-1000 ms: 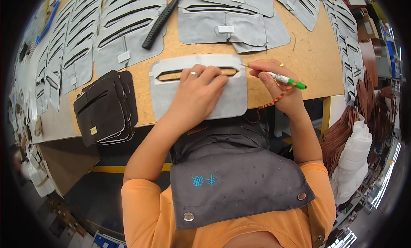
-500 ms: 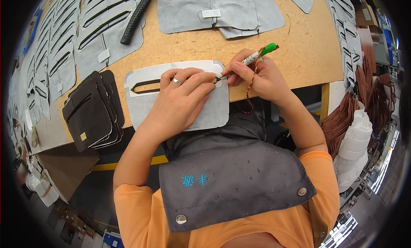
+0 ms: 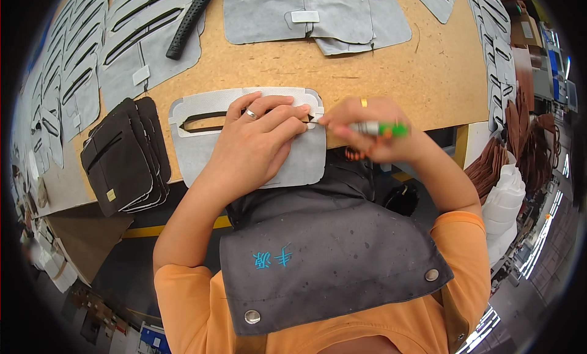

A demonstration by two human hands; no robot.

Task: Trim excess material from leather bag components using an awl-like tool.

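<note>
Upper left of the frame, rows of grey slotted panels (image 3: 147,59) are spread out, with a stack of dark brown panels (image 3: 122,161) set below them, at the left edge of the worktop (image 3: 361,66). A black textured handle (image 3: 185,33) is seen slanting down from the top. Now centre frame: a grey-white slotted panel (image 3: 202,151) is laid flat, its middle covered by the left hand (image 3: 260,137), held palm down, fingers bent together across the slot. Just to the right, at the panel's right edge, a white-and-green pen (image 3: 393,129) is gripped in the right hand (image 3: 384,113), both blurred; whether the panel is touched by its tip cannot be told. Far right, brown strips (image 3: 487,161) are bunched.
</note>
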